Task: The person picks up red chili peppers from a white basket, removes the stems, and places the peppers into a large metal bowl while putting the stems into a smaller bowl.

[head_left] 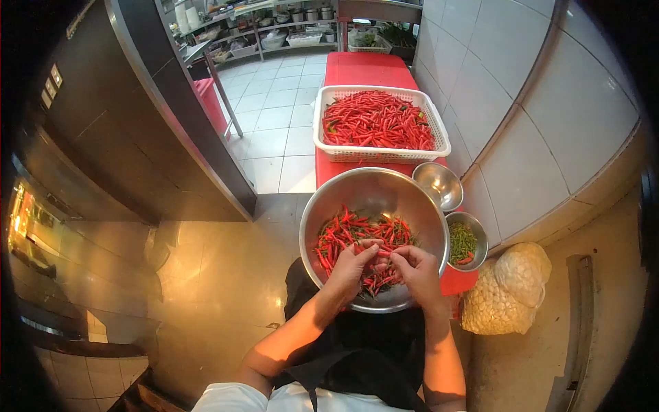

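Over the wide, round, silver metal bowl (374, 187), the left hand (348, 271) and right hand (420, 275) meet, their grip pinching a slender red chili pepper (384, 253).

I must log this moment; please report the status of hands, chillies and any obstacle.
Left hand and right hand: both on a red chilli, above steel bowl. Red chillies loose in bowl. Nothing visibly blocks the hands.
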{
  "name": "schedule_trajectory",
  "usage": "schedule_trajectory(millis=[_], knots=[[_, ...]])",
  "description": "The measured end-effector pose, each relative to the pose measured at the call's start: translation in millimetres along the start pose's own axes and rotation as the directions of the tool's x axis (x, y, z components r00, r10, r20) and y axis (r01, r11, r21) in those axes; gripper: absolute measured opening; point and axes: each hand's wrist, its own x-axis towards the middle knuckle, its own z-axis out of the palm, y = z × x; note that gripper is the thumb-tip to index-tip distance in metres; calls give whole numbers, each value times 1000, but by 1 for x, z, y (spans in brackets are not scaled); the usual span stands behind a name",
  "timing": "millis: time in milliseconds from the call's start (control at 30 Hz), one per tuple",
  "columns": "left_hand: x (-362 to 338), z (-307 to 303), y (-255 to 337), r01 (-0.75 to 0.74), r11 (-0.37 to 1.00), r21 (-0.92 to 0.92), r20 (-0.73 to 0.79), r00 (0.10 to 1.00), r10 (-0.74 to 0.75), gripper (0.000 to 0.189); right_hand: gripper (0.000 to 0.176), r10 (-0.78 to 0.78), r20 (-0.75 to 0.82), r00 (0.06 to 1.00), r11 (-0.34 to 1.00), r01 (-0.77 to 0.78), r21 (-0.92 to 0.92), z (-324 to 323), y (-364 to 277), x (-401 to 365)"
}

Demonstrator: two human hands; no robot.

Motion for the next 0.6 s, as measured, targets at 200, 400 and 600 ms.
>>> schedule_trajectory(millis=[200,400,600], knots=[[-2,0,-3,-16,995,96,31,999,14,20,6,-331,-73,941,888,284,-361,-1,13,-1],[-3,7,-17,-59,997,-46,-35,998,58,21,2,-666,-34,745,488,401,-775,18,1,-10],[-1,10,-14,64,975,-211,55,997,-54,23,12,-78,-204,976,996,85,25,3,6,-7]])
